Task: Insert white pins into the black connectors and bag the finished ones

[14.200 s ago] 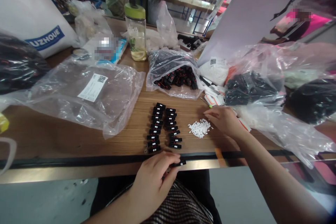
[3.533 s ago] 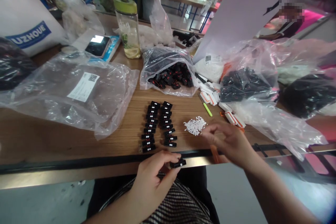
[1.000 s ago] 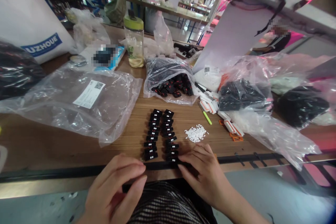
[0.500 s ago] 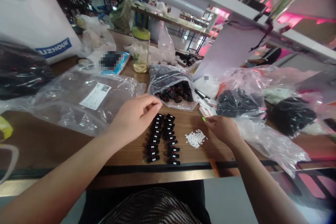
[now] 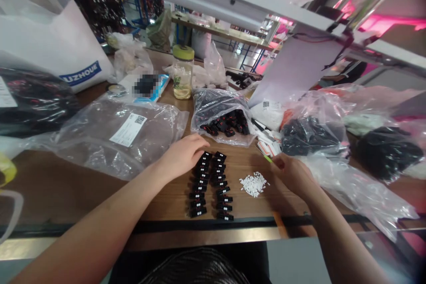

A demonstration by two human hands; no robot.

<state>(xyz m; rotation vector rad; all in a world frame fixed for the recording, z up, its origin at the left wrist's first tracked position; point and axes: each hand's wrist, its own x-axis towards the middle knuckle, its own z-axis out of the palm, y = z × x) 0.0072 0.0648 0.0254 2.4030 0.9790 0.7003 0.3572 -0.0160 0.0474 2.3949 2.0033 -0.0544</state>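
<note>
Two columns of small black connectors, each with a pair of white dots, run down the wooden table: a left column (image 5: 199, 188) and a right column (image 5: 222, 191). My left hand (image 5: 184, 155) is at the far end of the left column, its fingers closed; whatever is between the fingertips is hidden. To the right lies a loose pile of tiny white plugs (image 5: 254, 184). Beyond it, my right hand (image 5: 294, 173) is closed around a thin bright-green stick (image 5: 267, 159), whose kind I cannot make out.
A clear bag of black connectors (image 5: 226, 120) lies open behind the columns, near a green-lidded bottle (image 5: 183, 73). A labelled plastic bag (image 5: 149, 120) covers the left side. Bags of black parts (image 5: 309, 135) crowd the right. A shelf beam (image 5: 282, 9) crosses overhead.
My left hand has come down slightly toward the far end of the left column. My right hand has shifted a little rightward with the green stick. The whole view has moved slightly.
</note>
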